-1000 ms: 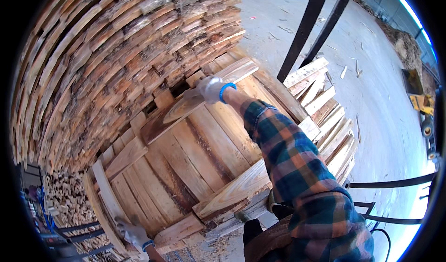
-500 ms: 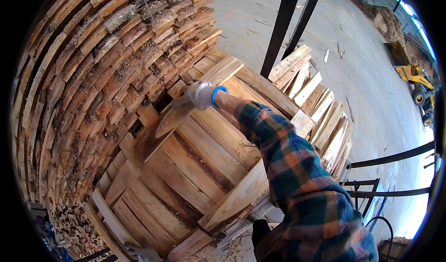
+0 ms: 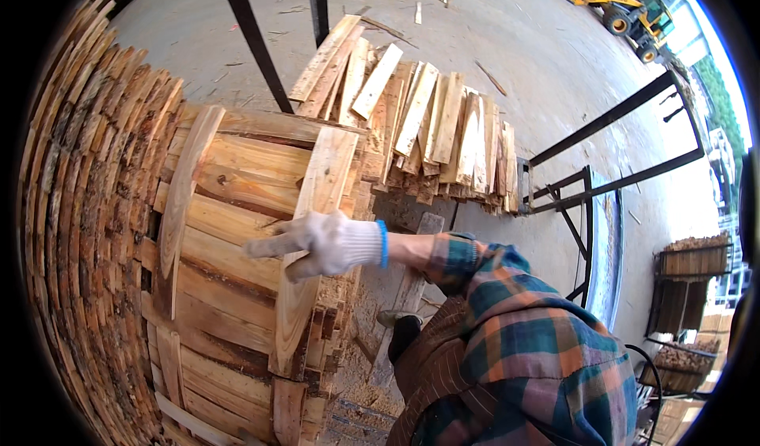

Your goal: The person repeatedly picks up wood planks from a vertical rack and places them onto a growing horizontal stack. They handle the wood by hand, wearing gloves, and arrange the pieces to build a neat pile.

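Note:
My right hand [image 3: 328, 244], in a white knit glove with a blue cuff, reaches leftward over the near end of the wood stack. Its fingers are stretched and apart, slightly blurred, with nothing held. Beneath it lies a lengthwise board [image 3: 326, 169] along the right side of the layer; whether the glove touches it I cannot tell. A matching board [image 3: 188, 185] lies along the left side. Between and under them run crosswise planks [image 3: 237, 244] laid side by side, some with dark bark edges. My left hand is out of view.
A tall wall of stacked boards [image 3: 87, 232] rises at the left. Beyond the stack, a pile of loose boards [image 3: 435, 121] stands near black metal posts [image 3: 257, 42]. A black metal frame [image 3: 617, 129] is at the right. A yellow loader [image 3: 613, 7] stands far off.
The view has turned to the right. My right hand has left the left-side board and is now over the right-side one. My left hand has gone out of view.

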Tool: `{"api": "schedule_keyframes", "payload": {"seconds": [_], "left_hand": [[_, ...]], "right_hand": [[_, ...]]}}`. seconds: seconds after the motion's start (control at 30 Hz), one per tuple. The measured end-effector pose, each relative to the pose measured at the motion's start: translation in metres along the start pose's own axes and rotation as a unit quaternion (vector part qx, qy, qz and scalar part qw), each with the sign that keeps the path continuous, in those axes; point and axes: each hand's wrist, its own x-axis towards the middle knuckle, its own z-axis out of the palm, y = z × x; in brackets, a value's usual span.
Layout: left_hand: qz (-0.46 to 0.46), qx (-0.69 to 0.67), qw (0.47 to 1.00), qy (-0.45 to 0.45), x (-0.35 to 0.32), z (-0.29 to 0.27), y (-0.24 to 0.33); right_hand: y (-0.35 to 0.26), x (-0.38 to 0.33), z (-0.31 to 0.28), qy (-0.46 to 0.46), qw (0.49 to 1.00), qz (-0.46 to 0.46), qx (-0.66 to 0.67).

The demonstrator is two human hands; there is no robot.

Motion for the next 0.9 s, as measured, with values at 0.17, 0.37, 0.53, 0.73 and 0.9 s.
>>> {"api": "schedule_keyframes", "payload": {"seconds": [0.17,0.37,0.53,0.73,0.9], "left_hand": [[0.068,-0.392,0.907,-0.139,-0.045,-0.021,0.127],[-0.077,-0.534,0.627,-0.561,-0.155,-0.002,0.293],[-0.085,-0.526,0.53,-0.66,-0.28,0.135,0.459],[0.19,-0.333,0.719,-0.579,-0.324,0.288,0.678],[0.292,-0.218,0.833,-0.416,-0.326,0.35,0.8]], "right_hand": [[0.074,-0.286,-0.076,0.127,0.83,0.536,0.092],[0.161,-0.524,-0.02,0.485,0.439,0.611,0.446],[0.261,-0.551,-0.037,0.584,0.362,0.568,0.454],[0.413,-0.601,-0.094,0.661,0.331,0.513,0.436],[0.498,-0.599,-0.091,0.717,0.258,0.506,0.404]]}}
